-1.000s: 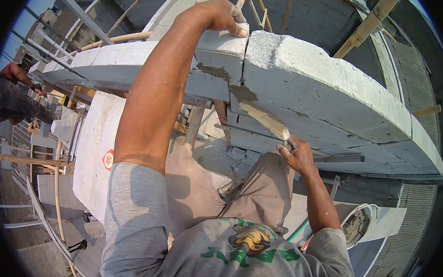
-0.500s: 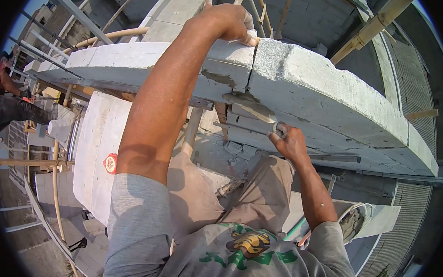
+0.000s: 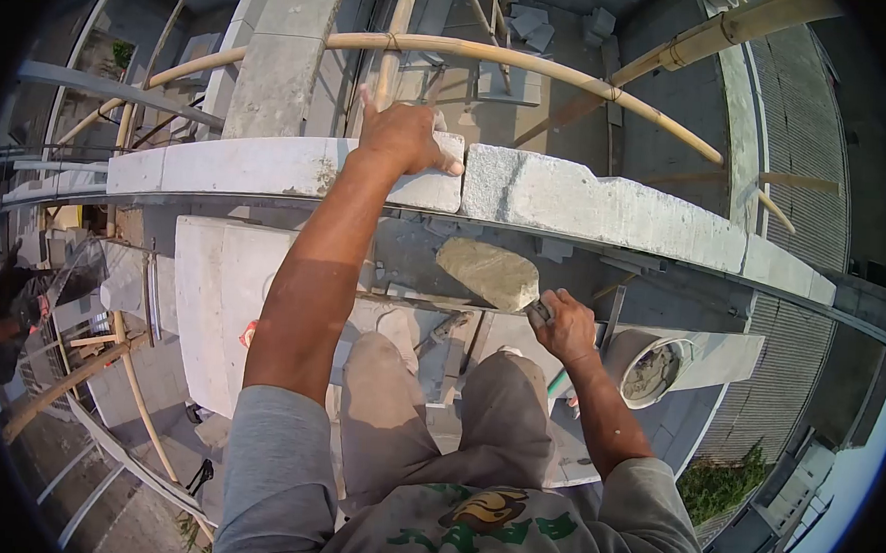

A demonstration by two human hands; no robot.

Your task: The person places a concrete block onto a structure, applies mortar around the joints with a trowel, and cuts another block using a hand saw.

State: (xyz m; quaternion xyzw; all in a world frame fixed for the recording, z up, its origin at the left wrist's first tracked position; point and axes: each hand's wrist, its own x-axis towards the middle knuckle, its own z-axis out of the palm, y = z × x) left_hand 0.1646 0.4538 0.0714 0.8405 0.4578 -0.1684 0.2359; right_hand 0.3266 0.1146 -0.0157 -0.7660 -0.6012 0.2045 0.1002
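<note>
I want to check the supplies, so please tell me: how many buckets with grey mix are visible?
1: the bucket with grey mix is just right of the right hand, which holds the trowel. Others may be hidden.

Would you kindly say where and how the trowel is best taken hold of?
The trowel is probably best gripped by its handle, coming from the person's right, as the right hand does, because its broad, flat blade points leftward.

Left hand point(image 3: 406, 139) reaches far forward, splayed, while the right hand point(image 3: 567, 327) is curled
</note>
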